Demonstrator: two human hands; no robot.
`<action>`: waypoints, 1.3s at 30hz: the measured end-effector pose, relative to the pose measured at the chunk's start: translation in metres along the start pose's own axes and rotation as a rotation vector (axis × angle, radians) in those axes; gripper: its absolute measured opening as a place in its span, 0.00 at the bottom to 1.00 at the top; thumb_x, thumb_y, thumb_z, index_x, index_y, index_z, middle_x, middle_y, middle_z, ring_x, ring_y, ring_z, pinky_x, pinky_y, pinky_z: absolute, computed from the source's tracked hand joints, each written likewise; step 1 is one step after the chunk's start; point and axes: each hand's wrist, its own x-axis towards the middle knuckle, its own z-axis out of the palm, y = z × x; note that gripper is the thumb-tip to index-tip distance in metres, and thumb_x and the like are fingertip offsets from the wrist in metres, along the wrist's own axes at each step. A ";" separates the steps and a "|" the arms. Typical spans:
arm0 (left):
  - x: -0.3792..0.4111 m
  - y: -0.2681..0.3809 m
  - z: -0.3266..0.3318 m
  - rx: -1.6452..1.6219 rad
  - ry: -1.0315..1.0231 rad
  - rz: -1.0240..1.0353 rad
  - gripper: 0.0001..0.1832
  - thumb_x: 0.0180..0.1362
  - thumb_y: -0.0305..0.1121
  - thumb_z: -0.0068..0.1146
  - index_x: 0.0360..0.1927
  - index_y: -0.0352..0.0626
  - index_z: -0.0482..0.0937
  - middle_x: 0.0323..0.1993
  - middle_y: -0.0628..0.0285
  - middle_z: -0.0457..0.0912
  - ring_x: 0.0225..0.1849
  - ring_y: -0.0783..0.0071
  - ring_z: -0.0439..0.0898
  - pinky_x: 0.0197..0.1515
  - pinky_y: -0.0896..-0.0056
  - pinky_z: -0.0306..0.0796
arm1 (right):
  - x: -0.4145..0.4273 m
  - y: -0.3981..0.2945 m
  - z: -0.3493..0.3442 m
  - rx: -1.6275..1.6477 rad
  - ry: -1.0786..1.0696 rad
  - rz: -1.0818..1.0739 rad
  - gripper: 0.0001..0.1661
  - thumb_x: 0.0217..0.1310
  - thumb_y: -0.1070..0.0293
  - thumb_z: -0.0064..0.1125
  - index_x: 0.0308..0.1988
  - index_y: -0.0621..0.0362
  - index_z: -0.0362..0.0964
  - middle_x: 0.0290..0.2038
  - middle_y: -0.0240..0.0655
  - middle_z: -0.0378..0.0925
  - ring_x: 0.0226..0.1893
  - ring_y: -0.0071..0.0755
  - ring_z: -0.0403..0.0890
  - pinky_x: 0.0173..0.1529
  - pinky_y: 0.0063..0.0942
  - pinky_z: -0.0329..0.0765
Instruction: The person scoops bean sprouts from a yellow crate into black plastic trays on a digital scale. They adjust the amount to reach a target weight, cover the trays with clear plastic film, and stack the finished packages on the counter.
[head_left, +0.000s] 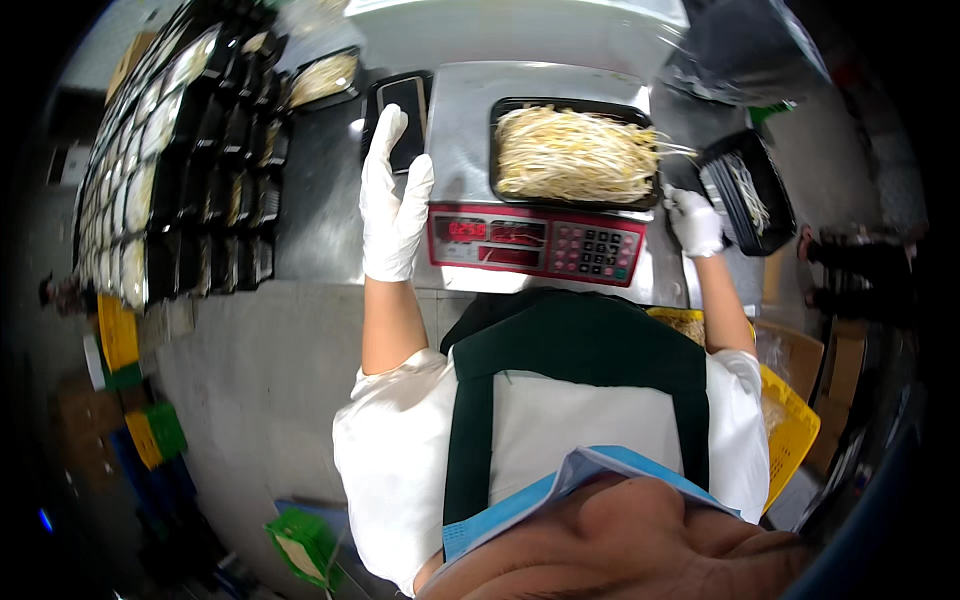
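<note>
A black plastic tray heaped with bean sprouts (576, 155) rests on the metal pan of a red digital scale (536, 244), whose display is lit. My left hand (394, 202), in a white glove, is raised left of the scale with thumb and fingers apart, holding nothing. Behind its fingertips lies a dark smartphone (403, 124). My right hand (691, 221), also gloved, is at the tray's lower right corner with its fingers curled; whether they pinch anything is not clear. A few sprouts poke out over the tray's right edge. Nested empty black trays (769, 202) stand just right of that hand.
Tall stacks of wrapped black trays (210, 165) stand on the left of the steel table (319, 172). One more sprout-filled tray (325, 78) lies at the back left. A dark plastic bag (742, 52) is at the back right. A yellow crate (791, 431) stands beside me.
</note>
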 end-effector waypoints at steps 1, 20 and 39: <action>-0.004 0.002 -0.007 -0.055 0.057 -0.047 0.32 0.61 0.32 0.55 0.66 0.34 0.59 0.63 0.49 0.66 0.65 0.62 0.65 0.67 0.64 0.55 | 0.007 -0.008 -0.017 -0.005 0.106 0.006 0.08 0.53 0.68 0.64 0.36 0.53 0.78 0.31 0.40 0.80 0.32 0.41 0.82 0.35 0.35 0.78; 0.039 0.012 0.099 0.721 -0.554 0.376 0.41 0.55 0.57 0.56 0.66 0.43 0.62 0.55 0.52 0.73 0.56 0.55 0.71 0.57 0.49 0.59 | 0.094 -0.087 -0.117 0.700 -0.252 0.083 0.17 0.56 0.76 0.61 0.48 0.59 0.77 0.38 0.36 0.78 0.35 0.25 0.79 0.47 0.21 0.76; 0.039 0.009 0.056 0.343 -0.389 0.275 0.40 0.59 0.46 0.56 0.67 0.31 0.54 0.63 0.41 0.64 0.64 0.49 0.65 0.65 0.58 0.58 | 0.093 -0.017 -0.161 0.689 0.160 0.314 0.20 0.65 0.66 0.55 0.53 0.65 0.72 0.53 0.39 0.76 0.55 0.31 0.75 0.61 0.24 0.65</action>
